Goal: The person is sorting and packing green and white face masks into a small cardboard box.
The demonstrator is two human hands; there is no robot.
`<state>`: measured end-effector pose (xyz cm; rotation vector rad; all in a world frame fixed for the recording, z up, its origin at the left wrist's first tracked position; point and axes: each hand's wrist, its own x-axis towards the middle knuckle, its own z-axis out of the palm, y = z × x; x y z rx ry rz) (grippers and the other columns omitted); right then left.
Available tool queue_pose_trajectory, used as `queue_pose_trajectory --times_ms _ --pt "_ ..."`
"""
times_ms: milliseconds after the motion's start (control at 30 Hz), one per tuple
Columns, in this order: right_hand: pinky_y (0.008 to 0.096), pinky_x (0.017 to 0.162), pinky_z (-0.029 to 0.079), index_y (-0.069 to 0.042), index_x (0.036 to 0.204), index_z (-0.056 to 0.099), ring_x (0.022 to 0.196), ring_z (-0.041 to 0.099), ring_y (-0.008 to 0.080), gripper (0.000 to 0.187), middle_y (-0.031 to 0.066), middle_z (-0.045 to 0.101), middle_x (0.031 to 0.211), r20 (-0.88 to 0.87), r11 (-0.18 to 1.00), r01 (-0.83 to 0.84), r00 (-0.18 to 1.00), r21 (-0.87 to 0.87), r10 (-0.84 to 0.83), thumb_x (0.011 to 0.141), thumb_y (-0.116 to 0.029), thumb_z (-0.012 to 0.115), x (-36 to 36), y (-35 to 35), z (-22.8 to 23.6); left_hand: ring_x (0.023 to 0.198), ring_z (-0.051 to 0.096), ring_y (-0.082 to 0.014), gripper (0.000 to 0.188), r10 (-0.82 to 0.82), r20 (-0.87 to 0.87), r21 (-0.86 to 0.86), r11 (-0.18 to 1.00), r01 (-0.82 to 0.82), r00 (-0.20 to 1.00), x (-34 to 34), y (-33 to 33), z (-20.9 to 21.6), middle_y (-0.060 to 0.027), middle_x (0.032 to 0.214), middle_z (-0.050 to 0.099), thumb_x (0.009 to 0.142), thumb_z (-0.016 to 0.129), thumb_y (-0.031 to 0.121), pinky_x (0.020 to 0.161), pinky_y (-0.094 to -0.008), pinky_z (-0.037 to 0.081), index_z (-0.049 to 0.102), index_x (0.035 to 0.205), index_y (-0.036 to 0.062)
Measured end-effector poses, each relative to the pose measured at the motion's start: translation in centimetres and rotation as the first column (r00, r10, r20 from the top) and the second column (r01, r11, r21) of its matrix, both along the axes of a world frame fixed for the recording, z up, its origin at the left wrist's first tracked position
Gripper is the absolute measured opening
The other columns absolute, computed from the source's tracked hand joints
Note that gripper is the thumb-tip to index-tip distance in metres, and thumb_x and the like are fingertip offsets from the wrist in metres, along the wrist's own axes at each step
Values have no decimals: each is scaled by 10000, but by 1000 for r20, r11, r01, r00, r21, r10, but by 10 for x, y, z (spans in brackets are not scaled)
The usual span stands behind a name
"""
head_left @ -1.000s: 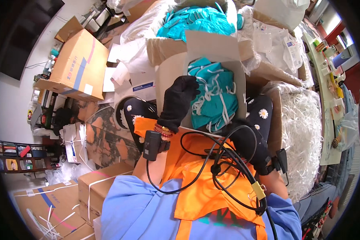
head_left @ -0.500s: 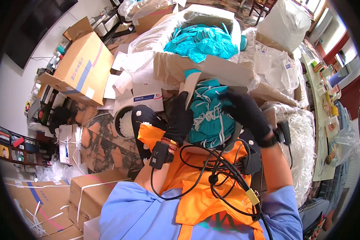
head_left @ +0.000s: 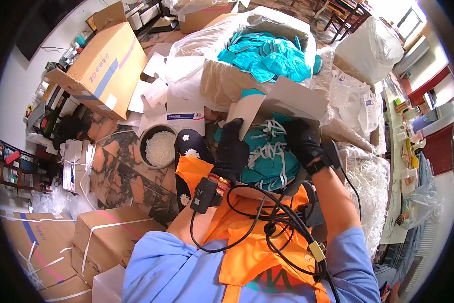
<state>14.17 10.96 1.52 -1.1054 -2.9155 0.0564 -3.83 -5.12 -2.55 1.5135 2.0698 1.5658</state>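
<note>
A small cardboard box [head_left: 248, 115], pale inside with raised flaps, sits between my knees. It is filled with teal face masks [head_left: 262, 169] whose white straps lie loosely on top. My left hand [head_left: 233, 154], in a black glove, grips the box's left side, its fingers against the upright flap. My right hand [head_left: 304, 144], also gloved in black, reaches into the box's right side against the masks. Its fingertips are hidden there. Just beyond stands a large plastic-lined carton [head_left: 207, 83] heaped with loose teal masks [head_left: 267, 55].
A round pot of white grains [head_left: 160, 150] is beside my left knee. An open tall carton [head_left: 103, 70] stands at the far left, strapped cartons [head_left: 106, 242] at the near left. White strap material [head_left: 363, 197] fills a bag on the right. Black cables [head_left: 277, 217] hang across my apron.
My right hand has moved from hovering over the masks down into the box's right side. My left hand stays on the box's left side. The view has shifted slightly.
</note>
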Motion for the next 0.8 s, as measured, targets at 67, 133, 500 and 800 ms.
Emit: queue_pose_trajectory --times_ms 67,133,500,800 --pt "446 827 495 -84 1075 653 980 605 368 306 171 651 992 -320 996 68 946 62 -45 769 -98 641 0 -23 28 1206 484 -369 655 2 48 11 1000 -2 999 -2 -3 15 -200 1256 508 721 661 -7 1048 -418 381 433 1333 39" --pt "445 812 495 -89 999 674 952 607 360 265 153 657 941 -457 991 109 887 80 -60 735 -97 679 14 -36 47 1213 479 -366 704 -78 29 83 994 75 997 3 3 35 -202 1267 504 713 729 67 1044 -421 384 417 1344 38" --pt "422 747 491 -95 909 689 843 592 354 223 122 646 901 -380 990 -119 914 74 139 688 -73 705 24 -71 99 1149 538 -363 702 -442 -217 -100 897 431 870 28 30 98 -209 1191 574 646 802 218 995 -429 423 521 1269 53" --pt "339 915 467 -59 1354 458 1149 543 183 622 98 560 1288 -719 616 -371 335 -695 -609 792 -71 725 54 -66 73 928 640 -366 446 -389 354 -30 904 426 851 18 30 61 -205 995 650 723 686 146 827 -417 509 558 1137 39"
